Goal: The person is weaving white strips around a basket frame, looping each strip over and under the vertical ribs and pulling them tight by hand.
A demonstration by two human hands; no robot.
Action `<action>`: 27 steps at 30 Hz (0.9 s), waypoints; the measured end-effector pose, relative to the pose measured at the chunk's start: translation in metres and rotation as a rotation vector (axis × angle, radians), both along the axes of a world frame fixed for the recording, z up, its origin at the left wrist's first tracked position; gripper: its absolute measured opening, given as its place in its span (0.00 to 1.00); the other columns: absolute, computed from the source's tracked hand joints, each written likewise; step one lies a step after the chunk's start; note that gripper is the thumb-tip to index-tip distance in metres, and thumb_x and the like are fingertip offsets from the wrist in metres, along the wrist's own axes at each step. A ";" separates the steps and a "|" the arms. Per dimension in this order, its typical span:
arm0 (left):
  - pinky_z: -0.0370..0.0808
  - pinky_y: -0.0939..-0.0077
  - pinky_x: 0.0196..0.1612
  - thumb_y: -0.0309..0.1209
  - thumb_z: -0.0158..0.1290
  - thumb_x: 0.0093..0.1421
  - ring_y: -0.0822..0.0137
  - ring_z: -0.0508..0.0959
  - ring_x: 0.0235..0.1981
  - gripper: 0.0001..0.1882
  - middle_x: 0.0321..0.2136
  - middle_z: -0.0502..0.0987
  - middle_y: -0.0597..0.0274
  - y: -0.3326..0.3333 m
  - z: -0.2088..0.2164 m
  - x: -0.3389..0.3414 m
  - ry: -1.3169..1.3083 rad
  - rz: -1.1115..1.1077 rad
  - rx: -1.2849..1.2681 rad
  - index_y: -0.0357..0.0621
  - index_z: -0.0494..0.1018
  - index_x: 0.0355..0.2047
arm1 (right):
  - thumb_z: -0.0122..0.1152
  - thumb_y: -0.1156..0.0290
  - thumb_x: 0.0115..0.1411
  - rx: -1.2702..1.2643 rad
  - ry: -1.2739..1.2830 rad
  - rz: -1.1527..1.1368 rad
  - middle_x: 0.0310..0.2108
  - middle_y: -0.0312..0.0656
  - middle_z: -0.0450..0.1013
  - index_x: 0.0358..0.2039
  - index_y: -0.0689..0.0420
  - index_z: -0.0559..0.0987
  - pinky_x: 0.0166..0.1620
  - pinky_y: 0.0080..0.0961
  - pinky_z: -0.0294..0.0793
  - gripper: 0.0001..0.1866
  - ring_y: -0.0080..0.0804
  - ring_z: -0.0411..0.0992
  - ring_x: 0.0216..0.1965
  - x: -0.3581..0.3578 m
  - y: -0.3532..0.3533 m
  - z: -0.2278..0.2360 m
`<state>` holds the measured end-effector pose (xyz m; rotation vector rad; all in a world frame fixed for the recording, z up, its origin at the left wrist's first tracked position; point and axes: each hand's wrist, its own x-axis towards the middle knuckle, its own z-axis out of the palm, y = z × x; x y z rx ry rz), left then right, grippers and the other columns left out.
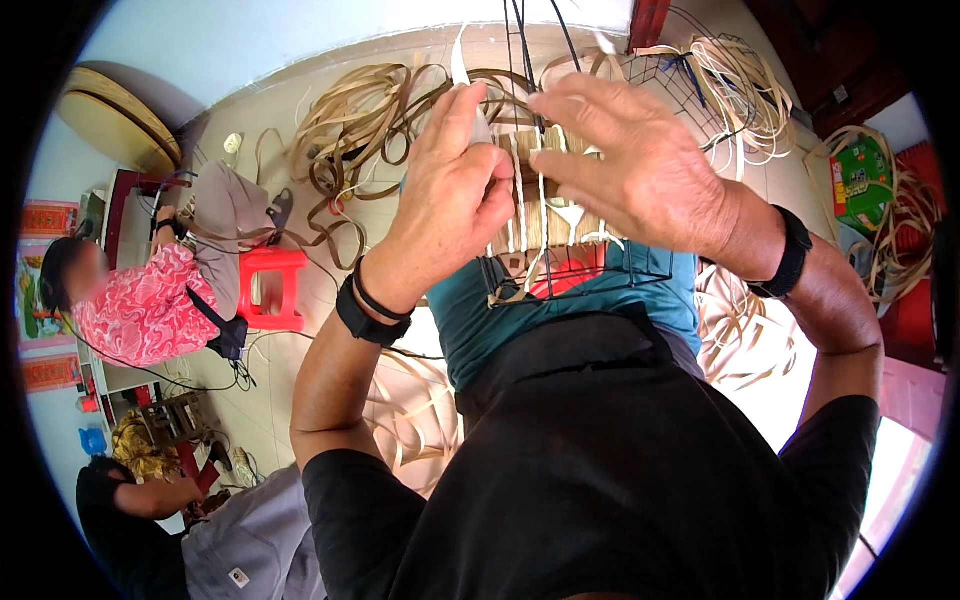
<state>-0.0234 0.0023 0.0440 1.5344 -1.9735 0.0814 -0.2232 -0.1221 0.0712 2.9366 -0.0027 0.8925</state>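
A partly woven tan panel [535, 225] with white strips running through it lies across my lap, set in a black wire frame [600, 288]. Over the panel's left side, my left hand [450, 190] is closed, its forefinger curled toward the thumb. A flat white strip [459, 58] passes between its fingers and sticks up beyond them. My right hand [635, 165] hovers above the panel's right side with its fingers stretched and apart, slightly blurred, and I see nothing in it. The hands hide much of the panel's far part.
Loose coils of tan and brown strip [350, 110] cover the floor ahead. More strips lie around another wire frame [690, 75] at the far right. One person [150, 300] sits left by a red stool [272, 290]; another [230, 540] is at the lower left. A green box [862, 185] stands right.
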 end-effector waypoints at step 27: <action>0.64 0.56 0.61 0.20 0.59 0.48 0.39 0.64 0.62 0.08 0.63 0.60 0.38 -0.001 -0.003 0.002 0.023 0.006 0.014 0.39 0.72 0.28 | 0.71 0.73 0.44 0.489 0.279 0.272 0.65 0.54 0.58 0.42 0.56 0.78 0.67 0.48 0.56 0.22 0.55 0.53 0.68 0.024 -0.023 -0.024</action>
